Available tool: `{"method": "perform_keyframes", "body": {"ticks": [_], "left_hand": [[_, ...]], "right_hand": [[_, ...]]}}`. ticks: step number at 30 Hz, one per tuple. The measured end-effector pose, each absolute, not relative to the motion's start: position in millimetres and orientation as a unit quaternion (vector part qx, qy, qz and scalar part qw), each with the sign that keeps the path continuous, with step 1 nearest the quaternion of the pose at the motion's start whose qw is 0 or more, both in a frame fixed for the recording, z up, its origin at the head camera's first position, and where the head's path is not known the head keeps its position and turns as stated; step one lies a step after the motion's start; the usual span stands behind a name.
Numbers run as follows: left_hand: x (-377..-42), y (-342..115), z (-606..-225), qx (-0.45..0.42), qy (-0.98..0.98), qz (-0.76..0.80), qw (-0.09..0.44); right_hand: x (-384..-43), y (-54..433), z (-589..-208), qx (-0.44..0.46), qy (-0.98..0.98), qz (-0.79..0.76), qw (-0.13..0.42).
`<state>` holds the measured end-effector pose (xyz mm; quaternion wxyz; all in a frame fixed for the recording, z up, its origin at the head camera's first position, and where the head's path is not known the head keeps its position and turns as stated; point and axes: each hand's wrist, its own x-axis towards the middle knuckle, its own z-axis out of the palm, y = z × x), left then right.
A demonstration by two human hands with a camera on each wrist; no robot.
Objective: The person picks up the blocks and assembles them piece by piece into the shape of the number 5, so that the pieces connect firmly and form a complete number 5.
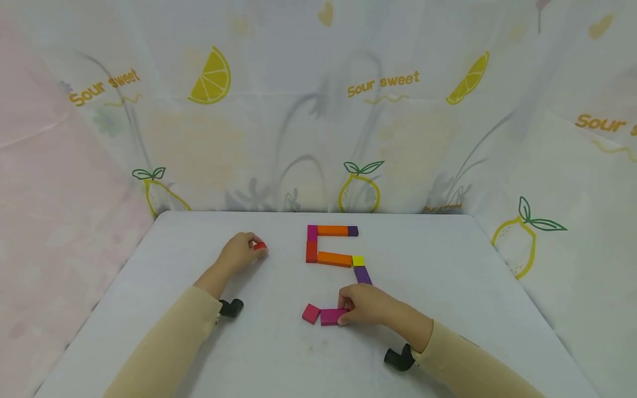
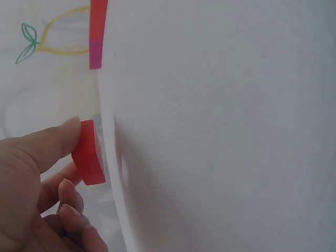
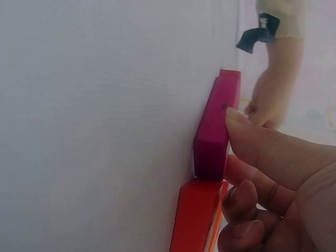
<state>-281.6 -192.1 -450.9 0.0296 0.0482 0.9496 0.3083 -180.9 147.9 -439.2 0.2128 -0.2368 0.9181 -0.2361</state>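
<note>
My left hand (image 1: 239, 253) pinches a small red block (image 2: 89, 153) between thumb and fingers, over the left part of the table. With thumb and fingertips at its sides, my right hand (image 1: 368, 304) holds a magenta block (image 1: 332, 317) that lies near the table's front. A tilted pinkish-red block (image 1: 311, 313) sits at the magenta block's left end. In the right wrist view, an orange-red block (image 3: 197, 215) adjoins its other end; the hand hides that one from the head view. Just beyond the right hand, a purple block (image 1: 363, 275) runs up to a yellow block (image 1: 358, 261).
Farther back, a magenta block (image 1: 312, 232) and a red block (image 1: 311, 252) form an upright line. Orange blocks (image 1: 332, 231) (image 1: 334, 258) extend right from it, the upper one ending at a dark purple block (image 1: 353, 231). A lemon-printed cloth (image 1: 278, 138) hangs behind the white table (image 1: 149, 287).
</note>
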Motion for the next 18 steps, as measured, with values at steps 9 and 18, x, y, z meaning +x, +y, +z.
{"method": "perform_keyframes", "body": {"ticks": [9,18], "left_hand": [[-265.5,-176.3,-448.1,0.047,0.954,0.292,0.039],[-247.3,-158.0,-439.3,0.058,0.954,0.293,0.036]], "right_hand": [[-180.4,148.1,-440.2,-0.239,0.917,-0.237,0.213],[-179.7,148.2,-437.3,-0.239,0.917,-0.239,0.214]]}}
